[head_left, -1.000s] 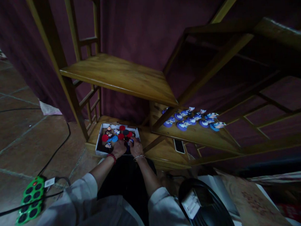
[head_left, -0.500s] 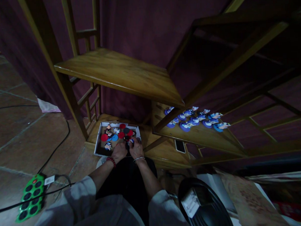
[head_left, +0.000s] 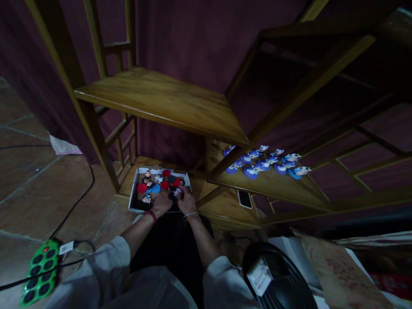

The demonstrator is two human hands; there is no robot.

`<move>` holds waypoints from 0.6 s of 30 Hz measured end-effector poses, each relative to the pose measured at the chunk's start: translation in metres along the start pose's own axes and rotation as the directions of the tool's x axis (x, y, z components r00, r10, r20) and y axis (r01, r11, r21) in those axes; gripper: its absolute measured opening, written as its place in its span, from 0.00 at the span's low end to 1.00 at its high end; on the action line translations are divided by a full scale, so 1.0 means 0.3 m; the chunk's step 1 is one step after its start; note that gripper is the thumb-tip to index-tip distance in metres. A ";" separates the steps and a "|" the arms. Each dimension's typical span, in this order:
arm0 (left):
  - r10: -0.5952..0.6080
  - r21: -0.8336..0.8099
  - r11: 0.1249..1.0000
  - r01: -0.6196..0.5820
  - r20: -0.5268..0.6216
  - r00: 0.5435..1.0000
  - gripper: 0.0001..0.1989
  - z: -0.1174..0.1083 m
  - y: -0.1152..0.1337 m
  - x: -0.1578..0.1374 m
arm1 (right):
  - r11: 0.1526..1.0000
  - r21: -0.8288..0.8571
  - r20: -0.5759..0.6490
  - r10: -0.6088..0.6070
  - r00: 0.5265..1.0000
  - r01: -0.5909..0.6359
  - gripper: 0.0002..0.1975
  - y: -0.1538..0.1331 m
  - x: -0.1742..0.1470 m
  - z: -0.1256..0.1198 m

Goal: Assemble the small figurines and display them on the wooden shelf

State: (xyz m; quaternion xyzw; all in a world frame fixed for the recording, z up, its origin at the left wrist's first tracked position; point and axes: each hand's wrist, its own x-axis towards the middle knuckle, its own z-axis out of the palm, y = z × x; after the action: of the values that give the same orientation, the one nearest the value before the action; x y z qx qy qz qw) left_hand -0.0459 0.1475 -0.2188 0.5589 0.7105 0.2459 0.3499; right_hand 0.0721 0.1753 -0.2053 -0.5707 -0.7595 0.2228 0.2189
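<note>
A: What has just changed?

B: Very little. Compared with a second ago, the small white-and-purple figurine (head_left: pixel 178 190) shows a bit more clearly at the fingertips, and the view has shifted slightly. Both hands have stayed low in the near right part of the shallow carton tray (head_left: pixel 132 196), and the figurines on the right-hand shelf (head_left: pixel 303 192) stand as they did. For the work, I'd judge that this one piece is still being handled.

A: And the grip?

B: The right hand (head_left: pixel 186 202), with a silver-coloured bangle, seems to pinch the figurine between thumb and finger. The left hand (head_left: pixel 162 203), wearing a red bead bracelet (head_left: pixel 150 215), reaches in just beside it with bent fingers; what they hold, if anything, is hidden, so I cannot tell.

A: Where is the tray?

B: On the lowest board (head_left: pixel 202 187) of a wooden display rack, at its left end, in front of the person.

A: Count things for me.

B: Two hands, one tray. Inside it, four red discs (head_left: pixel 142 188), one dark grey disc (head_left: pixel 171 179) and at least one blue disc (head_left: pixel 156 188). At least three loose figurines (head_left: pixel 146 199) lie there besides the pinched one. On the right-hand shelf, roughly ten figurines (head_left: pixel 255 170) on purple or blue bases; they overlap, so that is approximate. Near them, lower down, one phone (head_left: pixel 245 198).
</note>
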 end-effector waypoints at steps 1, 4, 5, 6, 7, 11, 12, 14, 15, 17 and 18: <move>-0.014 -0.019 1.000 0.014 -0.017 1.000 0.17 0.000 -0.001 0.002 | 1.000 0.001 -0.002 0.001 1.000 -0.001 0.16 0.001 0.000 0.001; -0.070 -0.143 0.988 0.062 -0.051 0.996 0.17 -0.008 0.001 0.000 | 1.000 0.004 0.007 0.003 1.000 -0.003 0.16 0.001 0.000 0.000; -0.091 -0.215 0.973 0.080 -0.042 0.995 0.17 -0.013 0.004 -0.004 | 1.000 0.005 0.009 0.007 1.000 -0.008 0.17 0.001 0.000 0.000; -0.114 -0.298 0.949 0.102 -0.022 0.993 0.16 -0.019 0.009 -0.009 | 1.000 0.007 0.009 0.012 1.000 -0.012 0.17 0.002 0.000 0.000; -0.139 -0.390 0.911 0.131 0.007 0.990 0.15 -0.024 0.014 -0.014 | 1.000 0.011 0.007 0.015 1.000 -0.015 0.17 0.003 0.001 0.000; -0.239 -0.709 0.662 0.245 0.111 0.965 0.14 -0.049 0.039 -0.041 | 0.999 0.033 0.005 0.010 1.000 -0.010 0.16 0.009 0.003 0.005; -0.258 -0.751 0.608 0.257 0.120 0.959 0.14 -0.055 0.045 -0.047 | 0.999 0.036 0.004 0.012 1.000 -0.012 0.16 0.010 0.003 0.007; -0.276 -0.791 0.551 0.266 0.129 0.953 0.13 -0.064 0.054 -0.056 | 0.999 0.046 -0.004 0.015 1.000 -0.015 0.16 0.012 0.002 0.009; -0.276 -0.800 0.537 0.267 0.132 0.952 0.13 -0.067 0.056 -0.059 | 0.998 0.056 -0.013 0.014 1.000 -0.013 0.16 0.013 0.002 0.011; -0.268 -0.820 0.510 0.260 0.135 0.954 0.11 -0.071 0.056 -0.061 | 0.996 0.088 -0.035 0.007 0.999 -0.004 0.15 0.015 0.002 0.013; -0.266 -0.832 0.492 0.256 0.136 0.954 0.10 -0.072 0.054 -0.060 | 0.994 0.106 -0.044 0.005 0.999 0.000 0.15 0.017 0.003 0.014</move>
State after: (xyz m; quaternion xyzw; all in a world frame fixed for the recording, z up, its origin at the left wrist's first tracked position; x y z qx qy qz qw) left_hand -0.0503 0.1352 -0.1892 0.2057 0.5816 0.5042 0.6043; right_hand 0.0734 0.1770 -0.2114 -0.5639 -0.7409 0.2506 0.2652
